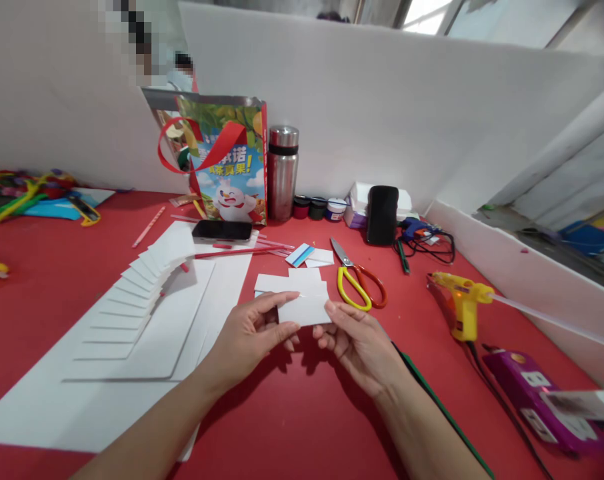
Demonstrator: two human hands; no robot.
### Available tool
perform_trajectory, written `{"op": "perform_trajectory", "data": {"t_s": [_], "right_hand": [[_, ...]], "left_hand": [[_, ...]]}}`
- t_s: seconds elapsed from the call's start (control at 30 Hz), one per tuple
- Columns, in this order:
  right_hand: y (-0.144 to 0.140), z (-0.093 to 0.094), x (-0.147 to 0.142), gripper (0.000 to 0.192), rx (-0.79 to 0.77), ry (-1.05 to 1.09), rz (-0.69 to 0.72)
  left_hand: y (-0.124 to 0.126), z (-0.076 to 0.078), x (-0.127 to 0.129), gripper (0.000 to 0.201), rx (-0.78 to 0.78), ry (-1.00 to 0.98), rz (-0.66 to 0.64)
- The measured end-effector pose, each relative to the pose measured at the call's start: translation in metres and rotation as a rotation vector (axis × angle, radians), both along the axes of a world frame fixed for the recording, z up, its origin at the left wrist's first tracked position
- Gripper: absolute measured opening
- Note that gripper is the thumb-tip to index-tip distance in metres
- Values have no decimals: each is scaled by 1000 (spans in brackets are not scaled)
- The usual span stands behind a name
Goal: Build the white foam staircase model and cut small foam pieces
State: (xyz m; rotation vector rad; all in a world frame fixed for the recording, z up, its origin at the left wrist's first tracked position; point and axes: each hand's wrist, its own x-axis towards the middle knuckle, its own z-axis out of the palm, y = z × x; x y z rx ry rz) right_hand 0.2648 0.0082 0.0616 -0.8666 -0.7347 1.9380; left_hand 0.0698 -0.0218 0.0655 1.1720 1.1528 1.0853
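Above the red table (57,280), the left hand (247,340) and right hand (357,343) pinch one white foam card (305,310). Many cards already stand in a fanned staircase (132,293) on the foam board (42,407); loose cards (287,283) remain.

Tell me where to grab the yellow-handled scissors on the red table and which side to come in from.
Take the scissors by the handle loops, probably from the near side. They lie flat and closed, blades pointing away toward the back wall, yellow loop on the left and red loop on the right, both facing the person. The right hand is just in front of the loops, now pinching a white card together with the left hand.
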Motion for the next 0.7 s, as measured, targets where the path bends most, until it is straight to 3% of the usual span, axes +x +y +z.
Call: {"op": "perform_trajectory", "data": {"t_s": [0.23,0.57,0.7], "right_hand": [[-1,1,0,30,6,-49,-12],[0,1,-1,31,-24,-62,-32],[0,-1,0,33,96,-169,-68]], "left_hand": [[1,3,-3,49,34,33,-32],[2,0,-1,56,-98,-73,-26],[2,-5,0,59,-185,-200,-31]]}}
